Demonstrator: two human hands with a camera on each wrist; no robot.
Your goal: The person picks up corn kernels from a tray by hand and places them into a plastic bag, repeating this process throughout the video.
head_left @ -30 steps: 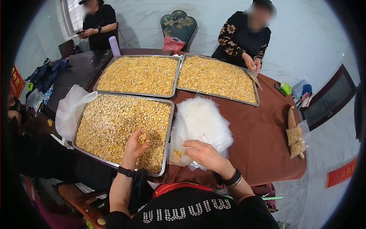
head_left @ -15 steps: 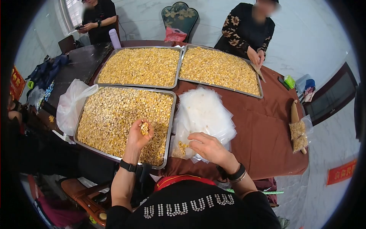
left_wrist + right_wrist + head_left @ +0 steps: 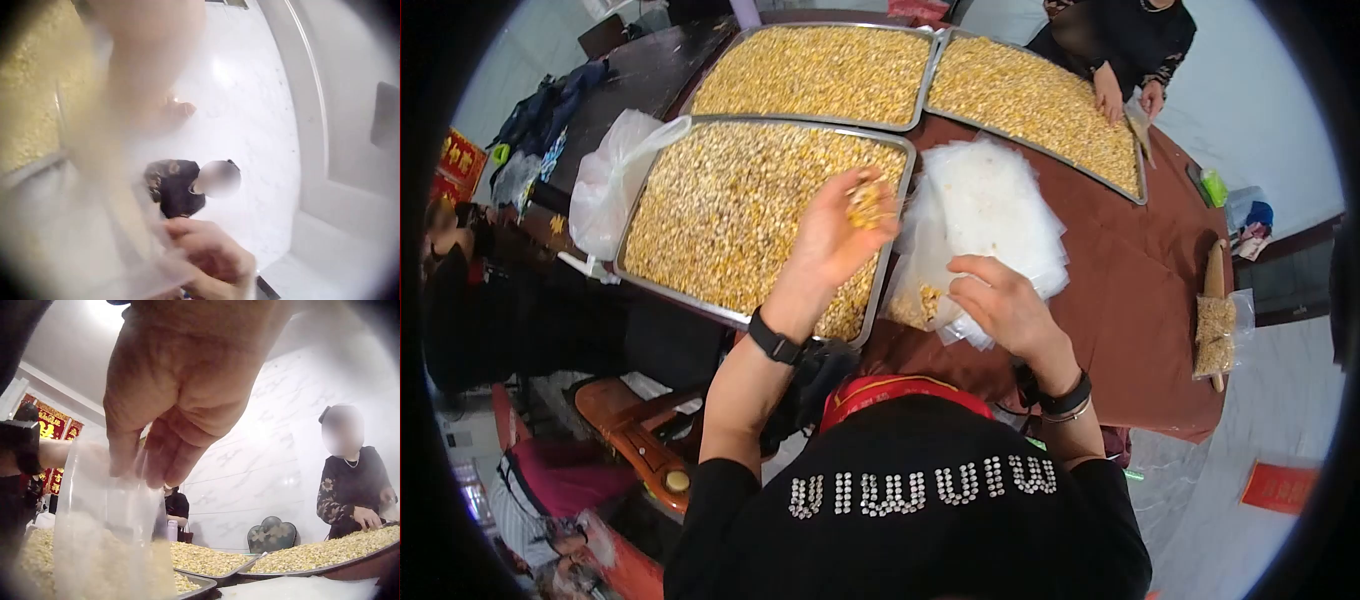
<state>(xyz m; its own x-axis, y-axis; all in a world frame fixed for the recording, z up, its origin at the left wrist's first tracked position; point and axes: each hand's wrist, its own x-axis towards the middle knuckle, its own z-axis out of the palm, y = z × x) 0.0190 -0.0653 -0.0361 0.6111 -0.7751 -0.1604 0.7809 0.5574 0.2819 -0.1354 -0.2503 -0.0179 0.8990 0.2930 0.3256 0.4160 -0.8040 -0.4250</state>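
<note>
Left hand [image 3: 840, 225] cups corn [image 3: 865, 200] in curled fingers over the tray [image 3: 700, 298]; right hand [image 3: 1000, 305], at its 4 o'clock, pinches a bag [image 3: 915, 300] holding some corn.

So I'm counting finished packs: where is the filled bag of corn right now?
Head view: the filled bag lies at the table's far right, on the brown cloth, by a wooden stick.

Shiny metal tray [image 3: 900, 232], clear glossy plastic bags [image 3: 990, 200], matt cloth tablecloth [image 3: 1130, 290].

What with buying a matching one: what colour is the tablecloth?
Plain reddish brown; the head view shows the tablecloth best.
</note>
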